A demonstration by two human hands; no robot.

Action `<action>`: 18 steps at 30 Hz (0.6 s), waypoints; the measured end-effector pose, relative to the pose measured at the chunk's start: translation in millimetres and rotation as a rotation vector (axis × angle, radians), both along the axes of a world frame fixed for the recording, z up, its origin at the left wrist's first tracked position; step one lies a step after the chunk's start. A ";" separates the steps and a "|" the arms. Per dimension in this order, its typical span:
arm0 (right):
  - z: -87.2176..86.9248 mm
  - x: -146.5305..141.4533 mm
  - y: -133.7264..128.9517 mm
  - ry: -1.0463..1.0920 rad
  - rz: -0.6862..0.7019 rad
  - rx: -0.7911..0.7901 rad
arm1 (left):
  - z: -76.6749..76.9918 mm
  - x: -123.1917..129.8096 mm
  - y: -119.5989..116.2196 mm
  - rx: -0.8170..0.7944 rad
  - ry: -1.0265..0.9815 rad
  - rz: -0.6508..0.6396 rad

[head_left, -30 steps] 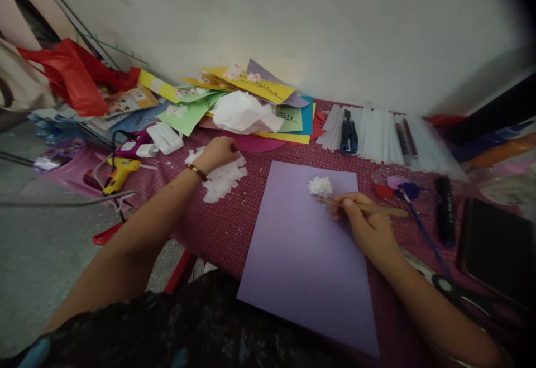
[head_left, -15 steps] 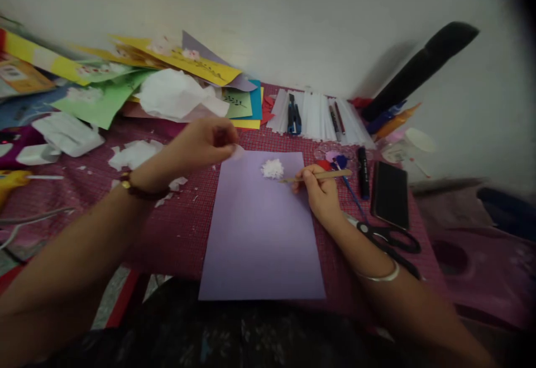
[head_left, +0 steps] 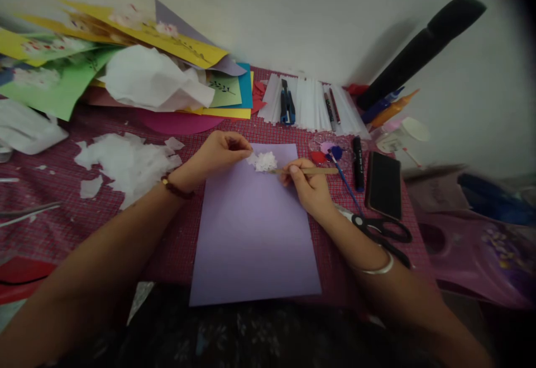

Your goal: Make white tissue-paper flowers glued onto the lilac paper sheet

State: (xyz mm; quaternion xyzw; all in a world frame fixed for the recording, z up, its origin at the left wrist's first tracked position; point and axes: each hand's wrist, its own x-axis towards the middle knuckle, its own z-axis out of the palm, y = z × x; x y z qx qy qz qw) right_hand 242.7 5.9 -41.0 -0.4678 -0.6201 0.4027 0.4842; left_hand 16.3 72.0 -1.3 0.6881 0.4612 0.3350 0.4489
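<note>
A purple sheet of paper (head_left: 255, 234) lies on the table in front of me. Near its top is a small fluffy cluster of white paper bits (head_left: 267, 161). My left hand (head_left: 221, 153) pinches a small white paper piece (head_left: 252, 159) at the cluster's left edge; whether the piece touches the cluster is hard to tell. From the right, my right hand (head_left: 307, 186) grips a flat wooden stick (head_left: 324, 171), its tip close to the cluster's lower right. Torn white paper pieces (head_left: 125, 164) are heaped left of the sheet, beyond my left forearm.
A clear palette (head_left: 330, 150) with red, pink and blue paint holds a blue brush. Right of it are a black marker (head_left: 358, 164), a phone (head_left: 384, 185) and scissors (head_left: 383, 231). Behind lie white glue sticks (head_left: 307, 103), a cutter (head_left: 287, 103) and decorated coloured sheets (head_left: 176, 38).
My left hand has moved right with the white paper piece, up to the cluster. The stick stays beside the cluster in my right hand. The view has shifted slightly to the right.
</note>
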 end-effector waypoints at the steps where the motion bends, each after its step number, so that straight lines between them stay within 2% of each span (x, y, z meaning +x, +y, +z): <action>1: -0.1 0.1 0.1 -0.011 0.002 0.009 | -0.4 0.0 0.4 0.006 -0.005 0.007; 8: -0.6 0.1 1.6 -0.030 0.014 0.063 | -4.6 1.1 2.7 -0.072 -0.013 -0.042; 11: 0.2 -0.1 2.0 -0.058 0.005 0.072 | -2.0 0.9 1.8 -0.124 -0.027 -0.115; 15: 1.6 -0.1 2.4 -0.047 -0.007 0.069 | -0.3 6.5 -3.0 -0.167 0.032 -0.282; 18: 1.7 0.0 2.4 -0.031 -0.011 0.067 | -7.1 16.8 -7.6 -0.111 0.083 -0.326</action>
